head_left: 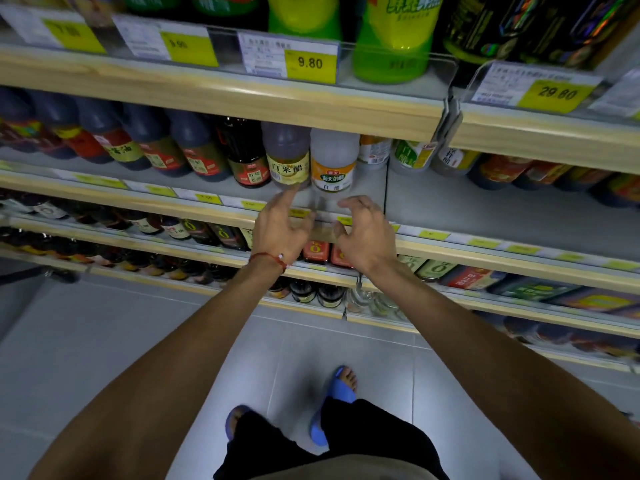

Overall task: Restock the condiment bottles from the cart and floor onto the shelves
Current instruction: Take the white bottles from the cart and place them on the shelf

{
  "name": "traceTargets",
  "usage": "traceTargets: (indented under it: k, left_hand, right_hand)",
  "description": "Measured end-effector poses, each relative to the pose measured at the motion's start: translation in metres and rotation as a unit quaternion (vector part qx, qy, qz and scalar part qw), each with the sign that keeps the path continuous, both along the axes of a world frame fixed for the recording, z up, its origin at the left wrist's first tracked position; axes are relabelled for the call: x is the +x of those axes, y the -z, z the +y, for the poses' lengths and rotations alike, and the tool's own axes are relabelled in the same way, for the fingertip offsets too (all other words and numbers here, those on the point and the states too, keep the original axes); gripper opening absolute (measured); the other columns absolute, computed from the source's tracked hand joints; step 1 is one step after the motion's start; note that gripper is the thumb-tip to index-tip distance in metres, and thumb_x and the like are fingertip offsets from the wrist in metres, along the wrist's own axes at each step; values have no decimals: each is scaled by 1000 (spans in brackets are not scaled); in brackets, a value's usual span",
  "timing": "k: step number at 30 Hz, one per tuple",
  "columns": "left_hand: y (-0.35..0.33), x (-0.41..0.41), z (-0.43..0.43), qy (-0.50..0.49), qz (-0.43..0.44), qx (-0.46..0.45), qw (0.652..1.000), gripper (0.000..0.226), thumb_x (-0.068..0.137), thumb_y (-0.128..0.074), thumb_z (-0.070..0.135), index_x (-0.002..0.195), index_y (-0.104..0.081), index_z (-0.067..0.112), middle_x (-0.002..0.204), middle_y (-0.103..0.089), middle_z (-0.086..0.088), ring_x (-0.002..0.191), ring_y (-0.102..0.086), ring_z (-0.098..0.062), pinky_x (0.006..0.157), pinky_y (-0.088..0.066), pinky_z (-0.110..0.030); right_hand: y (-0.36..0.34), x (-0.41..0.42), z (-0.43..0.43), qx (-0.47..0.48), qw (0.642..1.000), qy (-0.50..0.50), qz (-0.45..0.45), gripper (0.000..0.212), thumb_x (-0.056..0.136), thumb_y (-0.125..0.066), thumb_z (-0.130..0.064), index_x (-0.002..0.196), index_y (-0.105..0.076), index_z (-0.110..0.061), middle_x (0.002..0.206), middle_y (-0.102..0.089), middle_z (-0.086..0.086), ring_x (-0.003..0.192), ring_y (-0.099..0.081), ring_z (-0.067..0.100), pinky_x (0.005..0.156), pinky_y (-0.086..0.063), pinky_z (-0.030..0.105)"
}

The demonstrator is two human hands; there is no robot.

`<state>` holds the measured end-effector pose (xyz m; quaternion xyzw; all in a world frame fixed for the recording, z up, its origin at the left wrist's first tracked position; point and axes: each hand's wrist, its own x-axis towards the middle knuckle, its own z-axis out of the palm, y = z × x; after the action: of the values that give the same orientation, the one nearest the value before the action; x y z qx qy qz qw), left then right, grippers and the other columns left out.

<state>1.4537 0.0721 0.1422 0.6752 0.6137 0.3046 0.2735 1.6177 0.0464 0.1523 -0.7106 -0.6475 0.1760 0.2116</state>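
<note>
Both hands are up at the middle shelf (450,209), and neither one holds anything. The left hand (280,230) has its fingers spread loose, forefinger reaching to the foot of the yellow-labelled vinegar bottle (287,157). There's blur there, so whether it touches I cannot tell. The right hand (367,233) hovers just beside it, fingers loosely curved and empty, right below the white vinegar bottle (334,161) with the orange label. Those two bottles stand upright and side by side at the front of the shelf, closing off a row of dark sauce bottles (149,147) that runs away to the left. By my reading this pair is placed, and the hands are either at the point of release or about to square them up. To the right of the white vinegar lies a stretch of bare grey shelf, with a few clear bottles (412,155) set further back, so there looks to be room for more stock. How much is left? Hard to call: no cart shows in this view, and only a patch of floor tile (104,341) around the blue sandals (341,386) is in sight, so the supply is out of view. The shelves below look well filled, and so does the row of green bottles (391,39) above. Part done, I'd judge, with that gap on the right the likely next place to fill.
</note>
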Motion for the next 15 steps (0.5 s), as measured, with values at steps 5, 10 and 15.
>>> traceTargets:
  k: [5,10,15]
  left_hand:
    - [-2,-54,-47,49,213,39,975,60,94,-60,44,147,-52,16,138,-60,-11,123,-56,-35,94,-53,-46]
    - [-2,-126,-101,47,281,44,958,62,92,-46,55,139,-57,16,135,-60,-6,120,-57,-33,91,-50,-46]
    - [1,-210,-157,5,299,43,953,64,90,-45,59,136,-57,15,131,-61,-7,118,-56,-33,89,-51,-48]
  right_hand:
    - [-15,-31,-39,35,993,-47,-107,42,86,-66,-41,121,-71,-18,120,-68,3,116,-61,29,93,-50,43]
    - [-22,-89,-78,57,976,-102,-186,46,82,-56,-49,113,-72,-20,111,-68,0,108,-61,27,95,-44,43]
    - [-25,-169,-116,68,966,-165,-188,50,80,-57,-51,116,-72,-19,112,-67,1,110,-58,28,99,-42,43]
